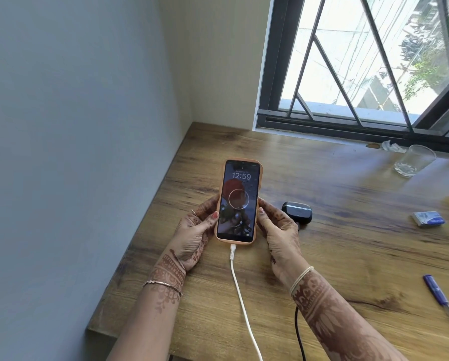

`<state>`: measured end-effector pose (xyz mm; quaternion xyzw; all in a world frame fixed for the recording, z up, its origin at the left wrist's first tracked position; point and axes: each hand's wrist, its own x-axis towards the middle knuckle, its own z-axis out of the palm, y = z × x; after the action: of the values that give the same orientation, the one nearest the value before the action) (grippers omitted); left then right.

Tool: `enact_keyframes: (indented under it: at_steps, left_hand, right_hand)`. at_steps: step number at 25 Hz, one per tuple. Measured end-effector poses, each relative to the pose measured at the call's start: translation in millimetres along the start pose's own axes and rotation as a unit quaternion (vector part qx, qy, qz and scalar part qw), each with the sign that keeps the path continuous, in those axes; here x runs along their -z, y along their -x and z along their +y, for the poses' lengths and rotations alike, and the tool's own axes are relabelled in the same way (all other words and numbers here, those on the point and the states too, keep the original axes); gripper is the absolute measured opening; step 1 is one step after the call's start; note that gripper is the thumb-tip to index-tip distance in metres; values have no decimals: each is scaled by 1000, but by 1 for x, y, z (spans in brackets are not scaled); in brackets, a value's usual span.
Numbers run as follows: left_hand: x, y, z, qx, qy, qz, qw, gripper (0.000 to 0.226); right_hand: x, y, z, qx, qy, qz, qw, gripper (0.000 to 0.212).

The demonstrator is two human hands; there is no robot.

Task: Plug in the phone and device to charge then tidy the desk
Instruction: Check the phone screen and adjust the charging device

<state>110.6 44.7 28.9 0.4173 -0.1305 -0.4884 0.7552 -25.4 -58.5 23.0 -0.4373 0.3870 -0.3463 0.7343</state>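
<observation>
— Where was the phone [238, 201]?
— Just above the counter [348, 230], left hand [192, 230] and right hand [278, 230] clamped on its long edges, white cable [240, 295] in the bottom port.
— Tricky to handle?
— Prob. light, stiff; glass front fragile, case grippy. Edges were the spot, w/ slack in the cable.

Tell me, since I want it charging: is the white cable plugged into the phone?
Plugged in. The white cable enters the bottom edge of the phone, whose screen is lit. Left hand and right hand hold its sides.
</observation>
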Motion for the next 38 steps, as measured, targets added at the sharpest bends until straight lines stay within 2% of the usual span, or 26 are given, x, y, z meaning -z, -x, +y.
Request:
enact_keyframes:
  at_steps: [31,38]
  left_hand:
    - [5,-2,-3,12,-27,4,1000,44]
    - [1,-2,-3,2,-44,18,999,37]
  right_hand:
    - [2,2,-4,-22,-1,-13,1000,24]
    - [4,1,-3,-23,2,-12,1000,23]
